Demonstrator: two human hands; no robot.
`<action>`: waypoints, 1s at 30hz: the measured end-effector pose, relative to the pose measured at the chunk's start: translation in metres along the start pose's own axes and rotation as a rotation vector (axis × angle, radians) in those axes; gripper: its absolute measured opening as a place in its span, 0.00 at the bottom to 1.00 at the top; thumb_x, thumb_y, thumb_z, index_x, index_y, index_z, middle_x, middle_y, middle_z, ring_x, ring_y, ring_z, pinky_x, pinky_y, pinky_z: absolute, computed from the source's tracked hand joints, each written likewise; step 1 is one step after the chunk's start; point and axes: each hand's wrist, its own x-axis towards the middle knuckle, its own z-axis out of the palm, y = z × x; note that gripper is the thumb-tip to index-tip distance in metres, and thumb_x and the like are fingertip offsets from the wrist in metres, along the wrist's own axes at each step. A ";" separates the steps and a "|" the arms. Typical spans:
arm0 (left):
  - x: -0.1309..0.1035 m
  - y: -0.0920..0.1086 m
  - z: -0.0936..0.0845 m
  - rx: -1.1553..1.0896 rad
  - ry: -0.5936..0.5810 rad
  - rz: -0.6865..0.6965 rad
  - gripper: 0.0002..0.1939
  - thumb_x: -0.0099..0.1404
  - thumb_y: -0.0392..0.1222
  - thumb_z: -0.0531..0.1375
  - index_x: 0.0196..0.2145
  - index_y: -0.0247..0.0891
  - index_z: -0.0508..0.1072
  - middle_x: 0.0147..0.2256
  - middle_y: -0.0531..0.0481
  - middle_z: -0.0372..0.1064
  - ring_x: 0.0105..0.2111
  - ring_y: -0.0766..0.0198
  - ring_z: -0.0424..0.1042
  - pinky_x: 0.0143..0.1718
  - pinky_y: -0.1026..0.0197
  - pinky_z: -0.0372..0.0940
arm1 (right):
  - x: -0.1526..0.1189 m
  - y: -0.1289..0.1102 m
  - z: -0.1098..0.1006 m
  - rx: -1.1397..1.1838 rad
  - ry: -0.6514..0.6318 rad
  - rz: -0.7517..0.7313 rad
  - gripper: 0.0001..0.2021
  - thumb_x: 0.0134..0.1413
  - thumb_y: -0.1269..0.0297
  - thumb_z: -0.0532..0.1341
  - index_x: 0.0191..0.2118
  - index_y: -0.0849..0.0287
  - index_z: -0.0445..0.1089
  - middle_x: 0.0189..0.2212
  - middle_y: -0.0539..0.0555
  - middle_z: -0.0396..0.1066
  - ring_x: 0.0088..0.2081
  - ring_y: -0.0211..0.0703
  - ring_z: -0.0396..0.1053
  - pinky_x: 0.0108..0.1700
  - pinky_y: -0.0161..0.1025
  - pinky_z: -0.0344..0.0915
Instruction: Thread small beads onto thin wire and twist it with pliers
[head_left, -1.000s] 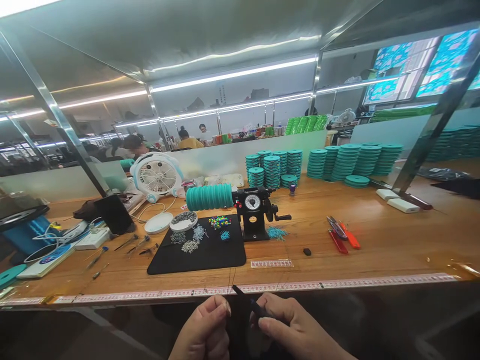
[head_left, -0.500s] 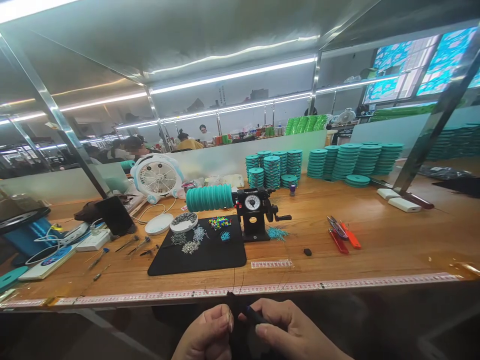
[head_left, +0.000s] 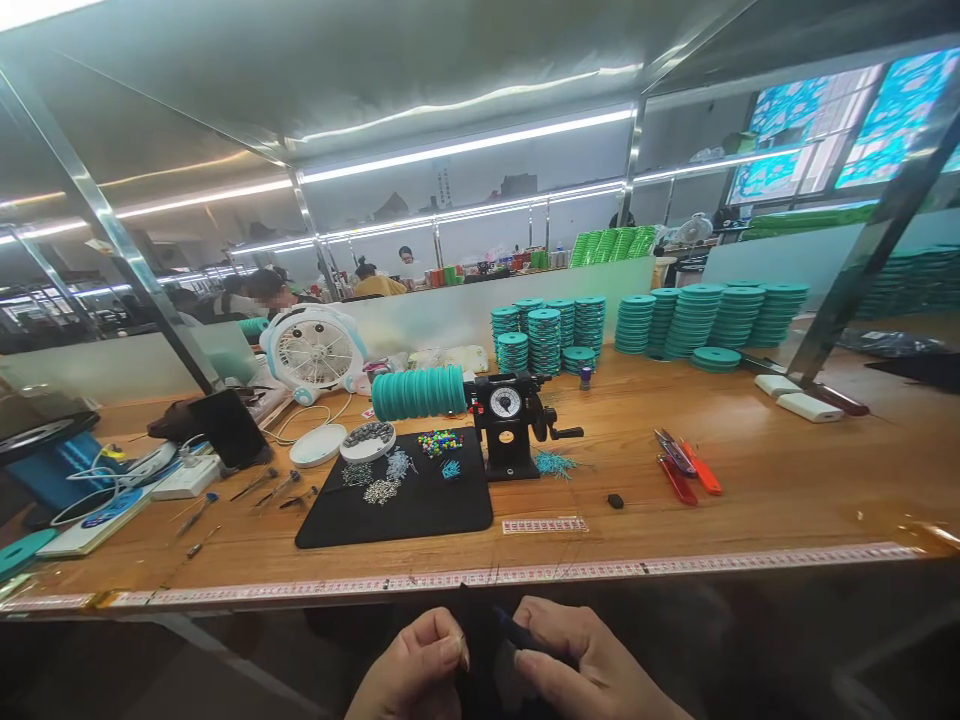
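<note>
Below the front edge of the table (head_left: 675, 566), my left hand (head_left: 420, 662) is closed in a pinch; what lies between its fingertips is too small to name. My right hand (head_left: 574, 655), to its right, is wrapped round a dark, slim tool (head_left: 514, 630) with a bluish tip, blurred against the dark background. The hands are a short way apart. Thin dark strands show near the table edge above them. Nearest on the table are a printed measuring strip (head_left: 544, 525) and a black mat (head_left: 420, 515) bearing small piles of beads and metal parts.
A black hand-cranked winder (head_left: 506, 435) holds teal spools (head_left: 418, 393). Behind stand stacks of teal spools (head_left: 697, 320). Cutters (head_left: 676, 455) lie at right. A white fan (head_left: 315, 350), a phone (head_left: 229, 430) and a blue wire reel (head_left: 52, 465) are at left. People sit farther back.
My hands have moved slightly apart. The dark tool has tilted and blurred in my right hand, and the thin strands above the table edge have shifted lower.
</note>
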 end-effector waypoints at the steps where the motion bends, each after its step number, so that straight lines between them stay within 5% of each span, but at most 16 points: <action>1: -0.001 0.000 0.001 0.001 0.013 -0.006 0.12 0.55 0.45 0.65 0.24 0.36 0.69 0.13 0.60 0.54 0.10 0.78 0.45 0.14 0.70 0.44 | 0.000 0.000 0.000 0.004 0.004 0.003 0.18 0.53 0.51 0.52 0.21 0.58 0.54 0.23 0.50 0.56 0.27 0.39 0.56 0.30 0.36 0.54; 7: 0.002 -0.002 0.009 0.028 0.180 0.047 0.16 0.47 0.47 0.69 0.20 0.36 0.67 0.17 0.57 0.59 0.15 0.75 0.53 0.19 0.69 0.49 | 0.002 0.002 0.004 0.057 0.027 0.030 0.18 0.53 0.52 0.53 0.21 0.59 0.56 0.22 0.50 0.57 0.26 0.39 0.56 0.30 0.36 0.54; 15: 0.005 0.002 0.002 0.434 0.390 0.191 0.22 0.47 0.56 0.67 0.20 0.35 0.66 0.14 0.62 0.48 0.15 0.76 0.41 0.17 0.68 0.35 | 0.000 0.018 0.003 0.092 0.072 0.071 0.18 0.56 0.53 0.54 0.26 0.62 0.70 0.28 0.54 0.66 0.33 0.45 0.64 0.36 0.38 0.60; 22: 0.006 0.003 0.004 0.436 0.439 0.170 0.23 0.44 0.58 0.67 0.19 0.37 0.64 0.13 0.63 0.46 0.15 0.75 0.40 0.17 0.67 0.34 | -0.006 0.020 -0.002 -0.028 0.104 -0.096 0.15 0.59 0.60 0.54 0.28 0.60 0.72 0.37 0.57 0.69 0.41 0.48 0.66 0.45 0.41 0.62; 30: 0.006 -0.003 -0.003 0.469 0.473 0.186 0.23 0.47 0.59 0.65 0.21 0.38 0.62 0.14 0.64 0.44 0.16 0.74 0.39 0.18 0.66 0.34 | -0.004 0.019 -0.004 -0.108 0.171 -0.088 0.16 0.60 0.60 0.53 0.27 0.60 0.73 0.37 0.58 0.70 0.40 0.48 0.67 0.45 0.42 0.63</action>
